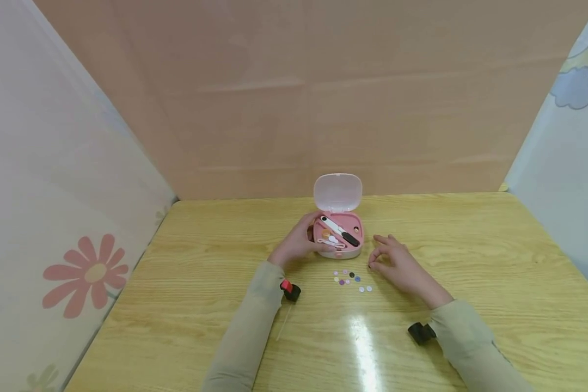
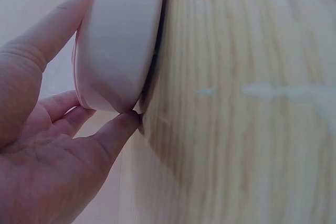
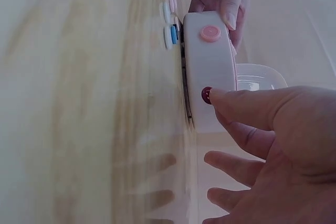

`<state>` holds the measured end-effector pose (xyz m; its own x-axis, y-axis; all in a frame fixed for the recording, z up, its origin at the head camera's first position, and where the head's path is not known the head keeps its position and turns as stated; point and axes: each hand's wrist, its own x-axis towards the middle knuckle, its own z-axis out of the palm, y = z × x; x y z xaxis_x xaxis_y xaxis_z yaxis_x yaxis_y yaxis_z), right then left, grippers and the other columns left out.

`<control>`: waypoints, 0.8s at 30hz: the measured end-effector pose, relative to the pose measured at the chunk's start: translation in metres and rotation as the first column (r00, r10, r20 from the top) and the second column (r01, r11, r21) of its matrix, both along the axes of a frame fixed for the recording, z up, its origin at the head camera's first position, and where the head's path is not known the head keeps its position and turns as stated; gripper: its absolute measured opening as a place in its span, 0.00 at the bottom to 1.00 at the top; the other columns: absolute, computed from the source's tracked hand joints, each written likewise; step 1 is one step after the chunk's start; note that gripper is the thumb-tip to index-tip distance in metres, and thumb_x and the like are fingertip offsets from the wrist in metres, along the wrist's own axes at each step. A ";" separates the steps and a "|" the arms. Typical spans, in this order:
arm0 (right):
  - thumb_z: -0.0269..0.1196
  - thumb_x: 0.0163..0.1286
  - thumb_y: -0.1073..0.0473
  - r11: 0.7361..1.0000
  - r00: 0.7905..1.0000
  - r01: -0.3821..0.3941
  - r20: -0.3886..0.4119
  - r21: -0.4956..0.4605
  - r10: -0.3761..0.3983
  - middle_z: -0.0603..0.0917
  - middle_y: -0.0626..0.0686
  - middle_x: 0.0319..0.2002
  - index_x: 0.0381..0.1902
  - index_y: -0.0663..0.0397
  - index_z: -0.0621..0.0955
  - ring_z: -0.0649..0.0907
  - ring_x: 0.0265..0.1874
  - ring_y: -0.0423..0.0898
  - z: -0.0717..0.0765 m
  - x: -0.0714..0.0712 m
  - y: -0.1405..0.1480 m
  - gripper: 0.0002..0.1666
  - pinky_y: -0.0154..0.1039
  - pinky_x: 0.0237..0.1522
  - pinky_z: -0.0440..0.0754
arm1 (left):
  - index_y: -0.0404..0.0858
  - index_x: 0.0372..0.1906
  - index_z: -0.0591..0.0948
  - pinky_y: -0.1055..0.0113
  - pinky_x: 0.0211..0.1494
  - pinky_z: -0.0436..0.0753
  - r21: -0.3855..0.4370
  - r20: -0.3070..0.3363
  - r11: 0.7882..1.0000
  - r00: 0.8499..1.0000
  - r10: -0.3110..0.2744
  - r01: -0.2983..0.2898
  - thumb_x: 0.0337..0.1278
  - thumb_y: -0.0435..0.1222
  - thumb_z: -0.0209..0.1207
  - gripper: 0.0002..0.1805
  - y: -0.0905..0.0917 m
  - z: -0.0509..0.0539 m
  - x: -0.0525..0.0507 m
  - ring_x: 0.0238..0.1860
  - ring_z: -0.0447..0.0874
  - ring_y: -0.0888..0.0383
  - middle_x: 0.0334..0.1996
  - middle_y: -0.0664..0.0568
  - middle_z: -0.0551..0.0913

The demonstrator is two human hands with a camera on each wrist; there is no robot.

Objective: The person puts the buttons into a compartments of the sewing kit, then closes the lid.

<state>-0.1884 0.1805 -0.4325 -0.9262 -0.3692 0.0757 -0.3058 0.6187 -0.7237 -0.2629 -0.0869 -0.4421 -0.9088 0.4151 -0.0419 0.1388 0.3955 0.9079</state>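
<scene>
A pink and white sewing box (image 1: 340, 254) stands on the table with its clear lid (image 1: 338, 191) raised. Inside lie a white tool with a black end (image 1: 349, 238) and some small items. My left hand (image 1: 298, 242) grips the box's left side, thumb along the front rim and fingers around the side and lower edge. To the right of the box, my right hand (image 1: 397, 264) pinches a dark red button (image 3: 206, 95) between thumb and index finger, the other fingers spread. Several loose buttons (image 1: 342, 282) in different colours lie on the table in front of the box.
The wooden table (image 1: 196, 305) reaches back to a plain tan backdrop (image 1: 245, 109). Patterned cloth walls stand at left and right. A bright glare streak crosses the table in front of the buttons.
</scene>
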 end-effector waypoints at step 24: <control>0.63 0.65 0.65 0.998 0.996 0.064 -0.060 0.009 -0.063 0.66 0.71 0.63 0.30 0.57 0.80 0.60 0.64 0.73 0.017 -0.026 -0.001 0.04 0.69 0.62 0.54 | 0.47 0.72 0.61 0.68 0.58 0.73 0.074 0.020 0.997 1.000 -0.009 0.007 0.41 0.36 0.75 0.50 0.004 0.005 0.002 0.58 0.71 0.57 0.65 0.53 0.62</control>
